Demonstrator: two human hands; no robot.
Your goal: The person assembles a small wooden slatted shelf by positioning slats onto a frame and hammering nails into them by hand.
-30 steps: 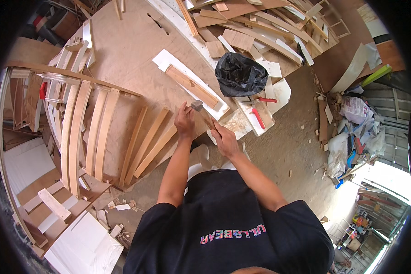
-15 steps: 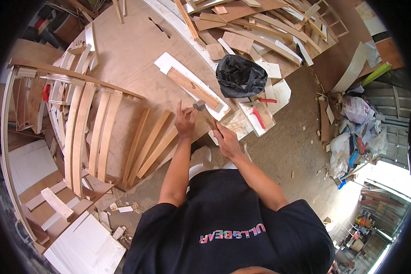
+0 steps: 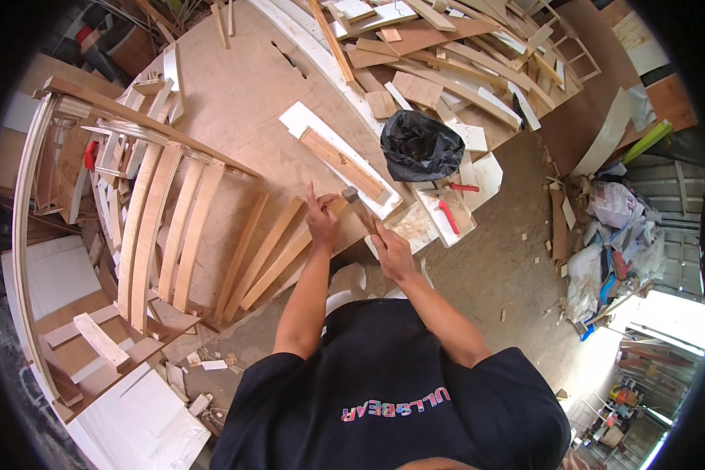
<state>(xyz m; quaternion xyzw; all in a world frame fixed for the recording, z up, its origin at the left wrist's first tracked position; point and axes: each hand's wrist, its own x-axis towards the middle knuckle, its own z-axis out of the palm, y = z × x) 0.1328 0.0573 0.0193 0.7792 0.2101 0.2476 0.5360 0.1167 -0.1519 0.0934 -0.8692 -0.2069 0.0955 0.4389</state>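
Observation:
My right hand (image 3: 394, 252) is wrapped round the wooden handle of a hammer (image 3: 359, 206), its metal head pointing up and left. Beside that head is my left hand (image 3: 323, 219), index finger stretched out, another digit reaching toward the hammer; the remaining fingers look bent, and I see nothing held in them. Just beyond both hands, a slim wooden piece (image 3: 341, 163) lies on a white board (image 3: 296, 117) on the plywood worktop (image 3: 235, 102). An open black plastic bag (image 3: 421, 146) stands to the right, near two red-handled tools (image 3: 448, 217).
Curved wooden slats (image 3: 158, 227) stand at the left beside a long rail. Straight strips (image 3: 270, 251) lean near my left forearm. Offcuts (image 3: 454, 66) are heaped at the far right of the worktop. Plastic sacks (image 3: 615, 207) and scraps lie on the floor at right.
The hammer has come slightly down and nearer to my left hand, which has turned a little toward it. The whole view has shifted slightly. My right hand keeps its grip.

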